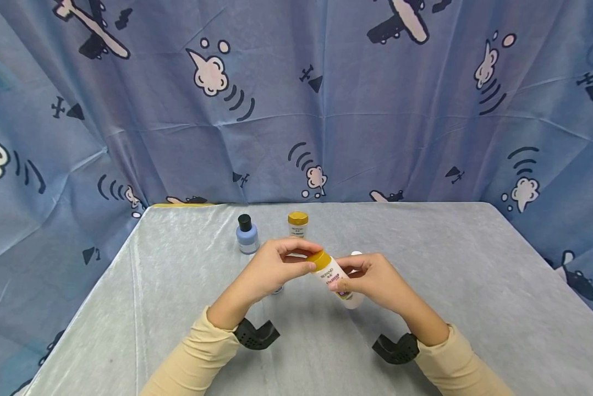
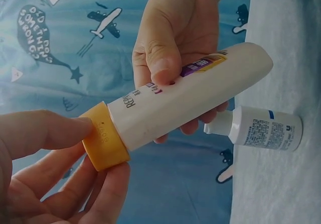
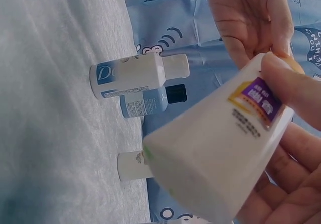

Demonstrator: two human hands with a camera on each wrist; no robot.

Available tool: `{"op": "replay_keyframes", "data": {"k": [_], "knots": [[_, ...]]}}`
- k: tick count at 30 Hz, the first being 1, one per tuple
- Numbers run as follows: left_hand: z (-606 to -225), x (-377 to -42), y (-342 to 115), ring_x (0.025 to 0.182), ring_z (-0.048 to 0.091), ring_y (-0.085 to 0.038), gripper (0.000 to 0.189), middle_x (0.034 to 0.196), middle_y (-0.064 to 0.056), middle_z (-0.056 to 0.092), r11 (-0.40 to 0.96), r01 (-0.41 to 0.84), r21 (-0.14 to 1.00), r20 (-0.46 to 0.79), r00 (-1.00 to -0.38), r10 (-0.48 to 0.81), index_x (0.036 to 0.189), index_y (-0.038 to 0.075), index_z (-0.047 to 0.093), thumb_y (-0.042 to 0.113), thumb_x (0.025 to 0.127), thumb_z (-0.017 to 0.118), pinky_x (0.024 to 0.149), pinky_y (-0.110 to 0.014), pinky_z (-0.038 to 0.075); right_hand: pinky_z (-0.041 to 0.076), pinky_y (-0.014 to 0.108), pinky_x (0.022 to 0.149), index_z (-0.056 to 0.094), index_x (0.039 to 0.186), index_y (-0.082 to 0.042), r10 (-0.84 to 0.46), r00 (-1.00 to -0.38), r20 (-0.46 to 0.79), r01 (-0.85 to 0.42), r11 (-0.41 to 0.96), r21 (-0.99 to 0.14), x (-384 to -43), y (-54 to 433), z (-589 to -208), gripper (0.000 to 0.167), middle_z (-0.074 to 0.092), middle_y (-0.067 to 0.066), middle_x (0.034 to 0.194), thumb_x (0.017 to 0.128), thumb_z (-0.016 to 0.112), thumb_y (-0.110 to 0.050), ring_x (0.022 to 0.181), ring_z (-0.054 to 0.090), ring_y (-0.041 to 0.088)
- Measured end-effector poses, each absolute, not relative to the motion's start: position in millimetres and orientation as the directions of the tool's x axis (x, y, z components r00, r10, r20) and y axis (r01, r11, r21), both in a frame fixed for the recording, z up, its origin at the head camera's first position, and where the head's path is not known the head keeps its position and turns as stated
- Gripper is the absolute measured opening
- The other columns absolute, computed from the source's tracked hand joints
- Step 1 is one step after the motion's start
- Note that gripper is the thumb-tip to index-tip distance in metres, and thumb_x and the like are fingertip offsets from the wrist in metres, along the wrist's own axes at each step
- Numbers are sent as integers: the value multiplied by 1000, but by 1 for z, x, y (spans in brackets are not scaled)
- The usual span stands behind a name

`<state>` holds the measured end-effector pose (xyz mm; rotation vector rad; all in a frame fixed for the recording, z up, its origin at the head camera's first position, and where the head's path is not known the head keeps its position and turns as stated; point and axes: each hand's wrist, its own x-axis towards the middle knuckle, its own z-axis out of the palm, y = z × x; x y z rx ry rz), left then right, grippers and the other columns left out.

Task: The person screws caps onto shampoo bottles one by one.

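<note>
Over the middle of the table, a white plastic bottle (image 1: 332,273) with a purple and yellow label is held tilted, its yellow cap (image 2: 105,138) up and to the left. My left hand (image 1: 274,264) pinches that cap between thumb and fingers. The right hand (image 1: 375,278) grips the bottle's body, thumb on the label side and fingers behind. Cap and body sit together in the left wrist view. Seen from the right wrist, the bottle's broad base (image 3: 190,184) faces the camera.
At the back stand a blue bottle with a black cap (image 1: 247,237) and another yellow-capped bottle (image 1: 297,220). A white bottle with a blue label (image 3: 125,73) is mostly hidden behind my left hand in the head view. Another white bottle (image 2: 268,128) stands behind my right hand.
</note>
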<state>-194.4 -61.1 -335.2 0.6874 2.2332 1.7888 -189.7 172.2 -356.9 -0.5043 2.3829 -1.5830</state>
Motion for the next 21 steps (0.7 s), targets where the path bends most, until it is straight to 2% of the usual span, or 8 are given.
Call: {"op": "replay_keyframes", "data": {"k": [7,11,17,21], "knots": [[-336,-194,-62,108,70,-27,33,127,-17,66,147,262,954,158,-853,498,122,0,68,5,90,69,91,-29,58,60,32,67,71,117,3,-422,-906,-14,-146,344,-928,-191,174,-357,43,74,19,100,81,82,-19,77,72,19],[-335,-194,-61,106,70,-25,35,129,-16,66,149,237,960,140,-866,479,124,1,67,8,90,70,91,-30,58,60,31,67,70,118,4,-425,-905,0,-154,327,-932,-190,174,-357,43,73,18,100,82,82,-16,78,71,17],[-338,-196,-58,96,72,-19,34,124,-17,68,154,222,963,131,-881,455,121,1,68,7,88,73,87,-30,59,60,30,66,70,117,5,-429,-903,16,-169,320,-932,-190,174,-356,42,73,18,99,82,81,-14,78,70,14],[-338,-195,-58,98,71,-21,32,123,-18,68,153,242,958,147,-873,465,120,0,69,5,89,72,88,-28,59,59,30,67,70,116,6,-431,-902,18,-174,326,-929,-189,175,-356,41,73,19,99,82,81,-14,78,70,14]]}}
